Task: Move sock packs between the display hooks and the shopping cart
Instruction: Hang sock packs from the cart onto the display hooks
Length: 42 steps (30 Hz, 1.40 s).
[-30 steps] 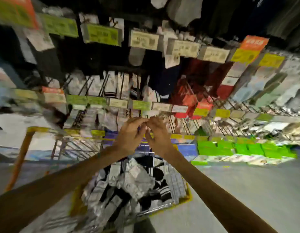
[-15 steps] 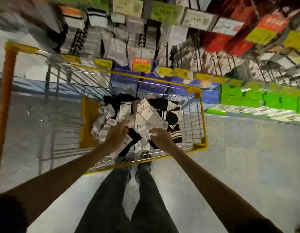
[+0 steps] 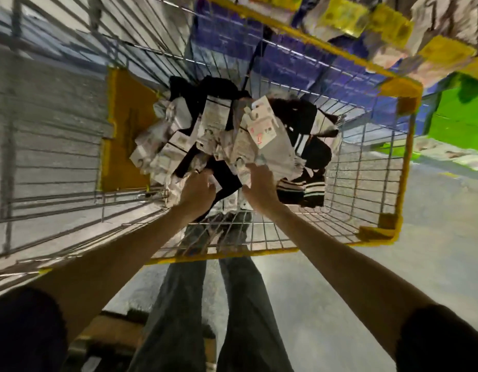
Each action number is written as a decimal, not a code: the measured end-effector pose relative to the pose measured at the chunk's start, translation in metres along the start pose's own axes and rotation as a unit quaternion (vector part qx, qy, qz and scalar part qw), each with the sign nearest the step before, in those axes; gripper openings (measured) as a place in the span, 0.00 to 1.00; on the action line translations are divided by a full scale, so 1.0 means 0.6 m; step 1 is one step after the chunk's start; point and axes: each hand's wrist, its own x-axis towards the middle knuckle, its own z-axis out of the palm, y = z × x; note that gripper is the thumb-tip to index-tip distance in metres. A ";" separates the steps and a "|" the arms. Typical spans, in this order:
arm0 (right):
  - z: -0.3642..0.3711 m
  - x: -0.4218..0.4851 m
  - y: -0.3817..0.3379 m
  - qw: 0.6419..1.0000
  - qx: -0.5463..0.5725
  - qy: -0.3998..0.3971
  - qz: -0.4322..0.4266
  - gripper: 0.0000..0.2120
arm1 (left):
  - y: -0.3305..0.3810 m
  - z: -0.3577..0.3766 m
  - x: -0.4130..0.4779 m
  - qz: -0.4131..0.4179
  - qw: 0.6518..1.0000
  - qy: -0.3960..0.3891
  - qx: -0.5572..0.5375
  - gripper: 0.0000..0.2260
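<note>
1. Inside the silver wire shopping cart with a yellow rim (image 3: 404, 162), a heap of white-carded black and striped sock packs (image 3: 205, 135) lies on the cart's floor.
2. The topmost white-carded pack (image 3: 262, 130) lies lengthwise, with its hang tab toward the cart's far wall.
3. The left hand (image 3: 199, 187) is at the heap's near edge, its grip curled around a near pack (image 3: 217, 185).
4. The right hand (image 3: 259, 183), just beside it, has fingertips on the topmost pack's near end; whether its grip has closed I cannot tell.
5. Blurred yellow price tags (image 3: 444, 53) hang beyond the cart's far wall.
</note>
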 end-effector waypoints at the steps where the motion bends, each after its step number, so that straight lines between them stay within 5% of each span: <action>1: 0.006 0.011 0.005 1.000 -0.001 0.028 -0.004 0.28 | 0.003 0.007 0.010 0.009 1.000 -0.003 -0.002 0.18; 9: -0.027 0.109 0.055 0.964 -0.015 0.260 0.057 0.36 | 0.061 0.041 0.059 0.046 0.994 0.051 -0.083 0.12; 11: -0.036 0.129 0.062 0.966 -0.030 0.247 0.074 0.38 | 0.068 0.046 0.067 0.033 0.994 0.052 -0.091 0.12; 15: -0.035 0.139 0.055 0.973 -0.021 0.215 0.076 0.26 | 0.073 0.056 0.075 -0.034 0.988 0.047 -0.145 0.07; 20: -0.016 0.107 0.051 0.980 -0.022 0.197 0.007 0.17 | 0.086 0.051 0.078 -0.086 0.975 0.015 -0.207 0.02; 27: -0.021 0.058 0.063 0.956 0.152 0.251 0.008 0.08 | 0.086 0.034 0.055 -0.121 0.955 0.024 -0.268 0.12; 30: -0.050 0.019 0.033 0.925 0.302 0.229 -0.023 0.10 | 0.091 0.019 0.041 -0.131 0.922 0.002 -0.365 0.16; 34: -0.089 -0.028 -0.025 0.882 0.439 0.138 -0.102 0.12 | 0.108 -0.038 0.009 0.001 0.882 -0.067 -0.467 0.19; 38: -0.097 -0.033 -0.047 0.825 0.566 -0.010 -0.009 0.12 | 0.092 -0.087 0.005 0.015 0.813 -0.165 -0.559 0.09; 42: -0.098 -0.030 -0.060 0.853 0.477 -0.211 0.024 0.15 | 0.058 -0.091 0.000 0.004 0.834 -0.165 -0.527 0.11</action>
